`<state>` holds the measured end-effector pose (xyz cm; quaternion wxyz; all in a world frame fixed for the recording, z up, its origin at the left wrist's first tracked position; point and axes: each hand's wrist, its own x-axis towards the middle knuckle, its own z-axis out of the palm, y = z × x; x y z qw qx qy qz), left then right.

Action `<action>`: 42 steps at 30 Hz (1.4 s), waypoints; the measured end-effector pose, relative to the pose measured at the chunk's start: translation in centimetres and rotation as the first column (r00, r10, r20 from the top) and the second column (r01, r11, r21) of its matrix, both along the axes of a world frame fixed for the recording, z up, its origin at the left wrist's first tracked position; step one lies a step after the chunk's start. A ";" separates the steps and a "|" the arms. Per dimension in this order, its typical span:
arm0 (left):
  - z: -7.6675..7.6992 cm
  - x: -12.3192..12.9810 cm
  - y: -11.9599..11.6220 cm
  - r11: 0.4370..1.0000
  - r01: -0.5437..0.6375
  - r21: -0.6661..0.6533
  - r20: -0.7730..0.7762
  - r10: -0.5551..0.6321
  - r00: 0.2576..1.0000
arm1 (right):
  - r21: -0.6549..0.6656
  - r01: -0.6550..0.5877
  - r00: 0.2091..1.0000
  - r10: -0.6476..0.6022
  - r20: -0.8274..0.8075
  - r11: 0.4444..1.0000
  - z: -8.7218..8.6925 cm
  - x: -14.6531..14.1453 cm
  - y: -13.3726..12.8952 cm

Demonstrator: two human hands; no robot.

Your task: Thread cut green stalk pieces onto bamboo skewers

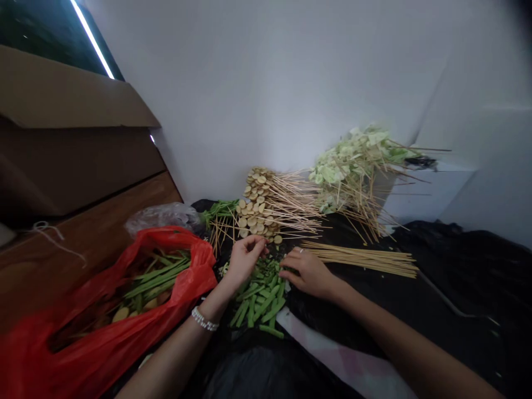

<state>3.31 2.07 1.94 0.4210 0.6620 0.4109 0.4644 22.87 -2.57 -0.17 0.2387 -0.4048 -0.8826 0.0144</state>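
Cut green bean pieces [261,305] lie in a pile on black plastic between my forearms. My left hand [248,256], with a beaded bracelet on its wrist, is above the pile's far left side, its thumb and fingertips pinched together; what they hold, if anything, is too small to make out. My right hand [306,270] is at the pile's right edge, fingers curled, beside the near ends of loose bare skewers [366,258]. Whether its fingertips hold anything is unclear. Skewered potato slices [257,213] are stacked just beyond my hands.
A red plastic bag [199,266] with beans and potato slices stands at the left. Skewered cabbage [353,155] is heaped at the back right against the white wall. Skewered greens [222,209] lie behind a clear plastic bag [166,217]. A cardboard box [83,160] is at the far left.
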 end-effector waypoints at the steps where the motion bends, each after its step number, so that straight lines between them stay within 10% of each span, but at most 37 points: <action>1: 0.3 -0.1 0.1 0.998 0.051 -0.031 -0.005 -0.051 0.999 | -0.018 -0.021 0.999 0.021 -0.030 1.000 -0.4 -0.4 -0.2; 10: -1.6 -1.2 0.6 0.995 0.029 -0.091 0.039 -0.026 0.999 | -0.051 -0.260 0.964 0.263 0.049 0.964 -0.9 -3.2 -3.4; 20: -2.8 -2.2 0.0 1.000 0.027 0.012 -0.137 -0.025 0.990 | 0.028 0.050 0.998 -0.051 0.034 0.998 -1.2 0.2 -0.2; 29: -1.3 -3.1 -0.2 0.948 0.250 0.195 -0.700 -0.044 0.713 | -0.106 0.384 0.920 -0.390 -0.043 0.917 0.5 9.2 1.9; 42: -1.3 -5.0 0.5 0.930 0.367 0.012 -0.777 -0.223 0.589 | -0.096 0.461 0.858 -0.416 0.301 0.882 -0.6 7.2 1.5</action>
